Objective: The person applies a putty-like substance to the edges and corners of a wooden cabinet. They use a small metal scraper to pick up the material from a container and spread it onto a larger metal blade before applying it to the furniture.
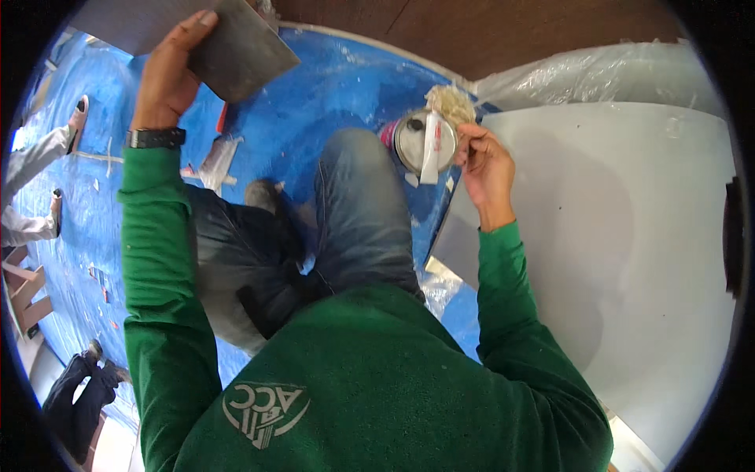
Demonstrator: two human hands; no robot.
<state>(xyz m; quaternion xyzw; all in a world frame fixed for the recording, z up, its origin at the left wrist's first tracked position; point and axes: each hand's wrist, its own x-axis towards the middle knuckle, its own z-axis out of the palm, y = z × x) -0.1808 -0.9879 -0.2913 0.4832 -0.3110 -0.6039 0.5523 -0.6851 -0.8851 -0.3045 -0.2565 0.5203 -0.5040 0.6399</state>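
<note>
My left hand [167,82] is raised at the upper left. Its fingertips grip a dark grey flat rectangular panel [248,59] along its left side. My right hand [489,164] has its fingers bent and drawn together beside the rim of a round metal can [409,145]. Whether those fingers pinch something small or only touch the can, I cannot tell. Across the can's top lies a white strip [431,149] with red marks, next to a dark round spot. A crumpled cream-coloured wad [451,102] sits just behind the can.
Blue plastic sheeting [314,71] covers the floor. To my right stands a large pale grey panel [653,204], with clear plastic wrap [598,75] behind it. A brown surface [503,31] spans the far side. Two other people's legs [35,161] show at the left, near wooden pieces [27,291].
</note>
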